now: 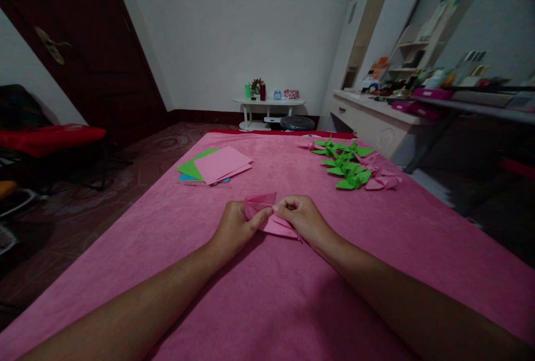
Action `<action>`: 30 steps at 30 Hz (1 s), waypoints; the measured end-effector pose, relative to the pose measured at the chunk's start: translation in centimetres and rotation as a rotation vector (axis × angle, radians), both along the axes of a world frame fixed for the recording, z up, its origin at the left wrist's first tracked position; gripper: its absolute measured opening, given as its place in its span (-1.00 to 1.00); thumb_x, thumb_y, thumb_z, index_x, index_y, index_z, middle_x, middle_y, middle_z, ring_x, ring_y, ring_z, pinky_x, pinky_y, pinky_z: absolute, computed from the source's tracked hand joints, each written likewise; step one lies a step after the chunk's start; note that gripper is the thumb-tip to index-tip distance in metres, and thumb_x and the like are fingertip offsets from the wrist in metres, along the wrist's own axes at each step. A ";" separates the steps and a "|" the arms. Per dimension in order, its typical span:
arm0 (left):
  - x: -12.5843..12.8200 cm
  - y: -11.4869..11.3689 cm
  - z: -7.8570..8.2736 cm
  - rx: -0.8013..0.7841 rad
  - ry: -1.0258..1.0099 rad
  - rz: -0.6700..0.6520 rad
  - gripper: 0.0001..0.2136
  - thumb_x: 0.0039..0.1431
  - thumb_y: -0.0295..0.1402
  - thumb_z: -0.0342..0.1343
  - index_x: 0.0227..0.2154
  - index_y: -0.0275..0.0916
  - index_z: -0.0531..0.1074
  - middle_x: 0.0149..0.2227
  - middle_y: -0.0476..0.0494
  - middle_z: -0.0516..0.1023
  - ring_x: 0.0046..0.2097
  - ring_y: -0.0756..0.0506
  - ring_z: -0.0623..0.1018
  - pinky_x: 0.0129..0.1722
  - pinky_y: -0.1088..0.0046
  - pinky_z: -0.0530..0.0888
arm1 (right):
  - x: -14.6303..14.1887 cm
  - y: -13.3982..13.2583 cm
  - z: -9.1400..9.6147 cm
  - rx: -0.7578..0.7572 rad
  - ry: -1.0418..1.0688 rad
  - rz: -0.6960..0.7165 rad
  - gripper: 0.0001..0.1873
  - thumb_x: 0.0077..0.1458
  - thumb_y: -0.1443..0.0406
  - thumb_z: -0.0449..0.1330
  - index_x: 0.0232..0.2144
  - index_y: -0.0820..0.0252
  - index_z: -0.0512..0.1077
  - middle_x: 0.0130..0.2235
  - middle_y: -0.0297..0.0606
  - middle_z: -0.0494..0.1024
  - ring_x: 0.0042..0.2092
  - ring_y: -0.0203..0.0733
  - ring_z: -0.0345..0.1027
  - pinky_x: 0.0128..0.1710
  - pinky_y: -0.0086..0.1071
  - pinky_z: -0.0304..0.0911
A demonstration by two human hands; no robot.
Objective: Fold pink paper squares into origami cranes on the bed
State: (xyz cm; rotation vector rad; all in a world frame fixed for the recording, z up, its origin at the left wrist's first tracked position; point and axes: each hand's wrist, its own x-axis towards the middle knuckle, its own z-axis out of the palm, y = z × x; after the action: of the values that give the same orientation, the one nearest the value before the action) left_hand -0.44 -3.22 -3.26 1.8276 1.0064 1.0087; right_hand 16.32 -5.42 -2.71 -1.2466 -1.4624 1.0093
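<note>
A partly folded sheet of pink origami paper (279,227) is held between my two hands, just above the pink cloth (259,305). My left hand (238,222) grips its left side, with the thumb lying on top near a raised flap. At the upper right, my right hand (303,216) pinches the paper between thumb and forefinger. Both thumbs come close together at the middle fold. The fingers under the paper are hidden.
Square sheets of pink paper (223,164), with green and blue ones under them, lie at the far left of the table. Folded green paper cranes (351,174) and pink cranes (382,174) cluster at the far right. A dresser (376,116) stands beyond the right edge.
</note>
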 end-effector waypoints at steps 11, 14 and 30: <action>-1.2 1.1 1.1 0.358 0.010 0.082 -0.74 0.14 -0.24 0.05 -0.46 -0.28 0.56 -0.49 -0.09 0.53 -0.46 0.00 0.44 -0.42 0.55 0.34 | 0.3 -0.2 1.9 -0.217 0.173 0.125 -0.55 -0.04 -0.01 0.16 -0.61 0.28 0.40 -0.62 -0.31 0.41 -0.60 -0.40 0.18 -0.58 -0.50 0.03; -1.2 1.1 1.3 0.445 0.028 0.070 -0.76 0.15 -0.25 0.05 -0.46 -0.26 0.55 -0.48 -0.09 0.53 -0.44 0.00 0.45 -0.39 0.54 0.34 | 0.3 -0.3 1.9 -0.241 0.174 0.165 -0.56 -0.05 0.00 0.18 -0.64 0.28 0.38 -0.65 -0.34 0.39 -0.62 -0.41 0.17 -0.59 -0.50 0.02; -0.9 1.1 0.5 0.144 -0.107 0.096 -0.73 0.07 -0.20 0.10 -0.49 -0.33 0.53 -0.59 0.03 0.39 -0.51 0.04 0.32 -0.52 0.59 0.24 | 0.2 -0.2 1.2 -0.246 0.155 0.153 -0.71 -0.11 0.17 0.24 -0.66 0.28 0.42 -0.70 -0.40 0.33 -0.63 -0.41 0.14 -0.59 -0.49 0.04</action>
State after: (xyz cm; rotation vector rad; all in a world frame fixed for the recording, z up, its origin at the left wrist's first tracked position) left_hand -1.37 -2.12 -2.79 1.8333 0.9864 1.2524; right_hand 16.52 -5.57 -1.49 -1.2103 -1.3580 1.3914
